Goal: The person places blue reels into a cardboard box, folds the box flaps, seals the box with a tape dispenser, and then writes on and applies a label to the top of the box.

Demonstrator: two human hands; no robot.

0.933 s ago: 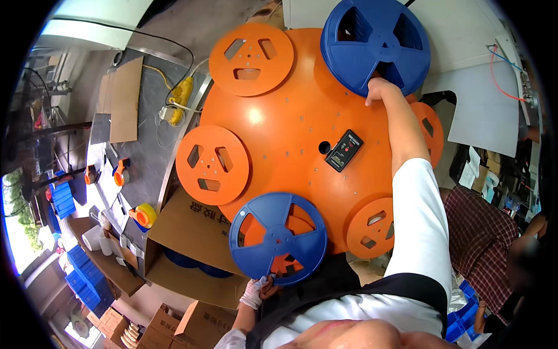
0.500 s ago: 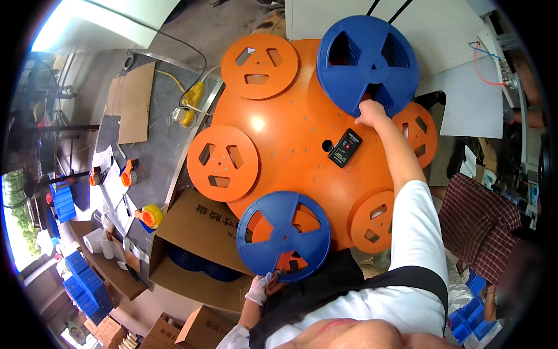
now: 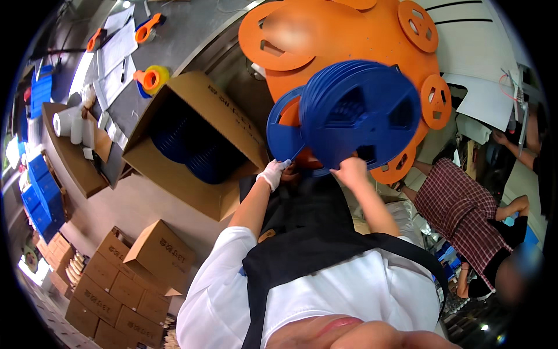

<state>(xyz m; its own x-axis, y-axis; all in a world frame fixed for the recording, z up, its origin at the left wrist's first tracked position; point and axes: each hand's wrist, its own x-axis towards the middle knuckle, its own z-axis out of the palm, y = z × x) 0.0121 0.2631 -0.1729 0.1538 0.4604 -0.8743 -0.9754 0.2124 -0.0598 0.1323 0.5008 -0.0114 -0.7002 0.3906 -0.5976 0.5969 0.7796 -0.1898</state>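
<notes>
My right hand [image 3: 352, 171] grips the near edge of a stack of blue plastic reels [image 3: 325, 136]. This stack is tilted and overlaps the right side of a single blue reel [image 3: 274, 132] at the near edge of the round orange table [image 3: 363, 41]. My left hand [image 3: 271, 174], in a white glove, has its fingers closed on the near-left rim of that single reel. Whether the stack rests on the lower reel cannot be seen. Orange discs [image 3: 435, 101] with cutouts sit around the table.
At the left, an open cardboard box [image 3: 229, 107] holds more blue reels [image 3: 206, 166]. Beyond it is a grey bench [image 3: 186, 29] with tape dispensers [image 3: 154, 78] and papers. Stacked cartons [image 3: 160, 256] stand on the floor. A person in a checked garment [image 3: 459, 203] is at the right.
My right hand has brought the blue reel stack from the table's far side toward me, over the single reel. The view has shifted nearer my body. My left hand stays at the single reel's rim.
</notes>
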